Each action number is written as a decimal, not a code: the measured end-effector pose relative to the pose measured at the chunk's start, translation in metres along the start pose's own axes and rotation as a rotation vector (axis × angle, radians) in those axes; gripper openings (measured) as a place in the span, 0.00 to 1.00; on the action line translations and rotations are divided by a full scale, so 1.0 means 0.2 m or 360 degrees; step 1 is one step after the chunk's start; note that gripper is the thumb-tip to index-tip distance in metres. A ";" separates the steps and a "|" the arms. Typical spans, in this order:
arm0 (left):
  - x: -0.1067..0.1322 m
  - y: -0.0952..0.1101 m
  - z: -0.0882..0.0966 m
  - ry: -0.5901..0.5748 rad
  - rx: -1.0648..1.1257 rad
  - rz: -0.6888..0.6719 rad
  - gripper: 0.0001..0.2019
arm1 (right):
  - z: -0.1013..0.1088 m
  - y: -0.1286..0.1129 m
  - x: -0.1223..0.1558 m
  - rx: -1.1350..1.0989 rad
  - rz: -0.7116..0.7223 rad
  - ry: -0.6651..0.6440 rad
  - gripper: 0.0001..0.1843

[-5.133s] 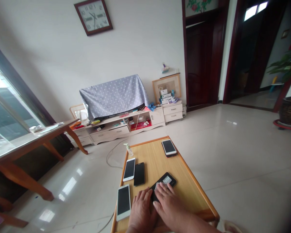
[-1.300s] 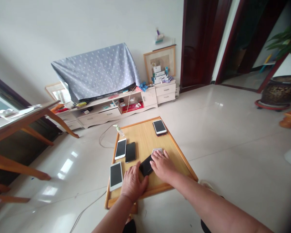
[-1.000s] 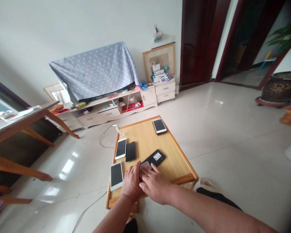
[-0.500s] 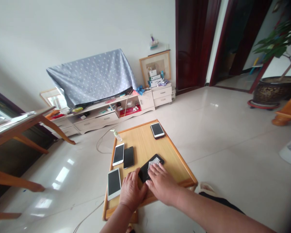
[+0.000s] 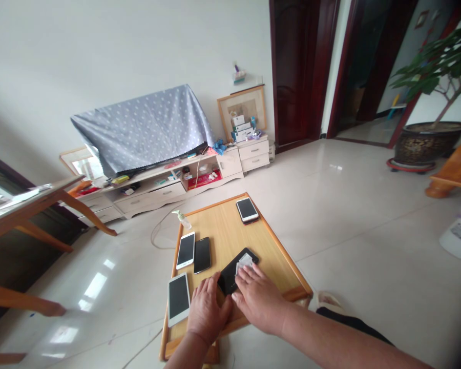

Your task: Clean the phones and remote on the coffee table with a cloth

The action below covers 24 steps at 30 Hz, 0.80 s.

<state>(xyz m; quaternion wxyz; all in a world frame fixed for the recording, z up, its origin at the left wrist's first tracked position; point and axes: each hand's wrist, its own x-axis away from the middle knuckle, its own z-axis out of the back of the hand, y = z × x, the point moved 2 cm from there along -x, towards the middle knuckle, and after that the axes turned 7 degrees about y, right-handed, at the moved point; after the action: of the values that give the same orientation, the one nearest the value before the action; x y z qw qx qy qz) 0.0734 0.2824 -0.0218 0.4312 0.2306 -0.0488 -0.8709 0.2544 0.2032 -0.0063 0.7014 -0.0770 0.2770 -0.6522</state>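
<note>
— Where is the black phone [image 5: 227, 279]?
— It lies slantwise close to the near edge of the counter [image 5: 223, 220]; the larger white phone [image 5: 179, 300] is to its left, by the near left corner; the left hand [image 5: 207, 307] seems to grasp its near end between thumb and fingers.
— And the right hand [image 5: 255, 292]?
— It is laid with flat fingers on a pale sheet [image 5: 242, 264], cloth or paper, upon this phone; whether it pinches the sheet, I cannot tell.
— How would the phone handle?
— I judge it light and stiff, rather slippery, fragile if dropped; better to hold its two long sides.
</note>
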 end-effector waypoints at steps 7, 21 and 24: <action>0.00 0.02 0.02 -0.0027 -0.0004 0.0024 0.28 | 0.07 0.14 -0.08 0.0107 -0.0204 0.0036 0.29; 0.00 0.01 0.01 -0.0043 0.0013 0.0024 0.28 | 0.04 0.10 -0.12 0.0051 -0.0148 0.0045 0.28; 0.00 0.00 0.02 -0.0032 0.0027 0.0027 0.28 | 0.02 0.08 -0.12 0.0045 -0.0170 0.0050 0.29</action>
<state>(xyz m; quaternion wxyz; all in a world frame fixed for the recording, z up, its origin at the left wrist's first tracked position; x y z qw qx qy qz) 0.0722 0.2813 -0.0188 0.4362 0.2249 -0.0625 -0.8691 0.2701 0.2282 -0.0036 0.6622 -0.0714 0.2740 -0.6937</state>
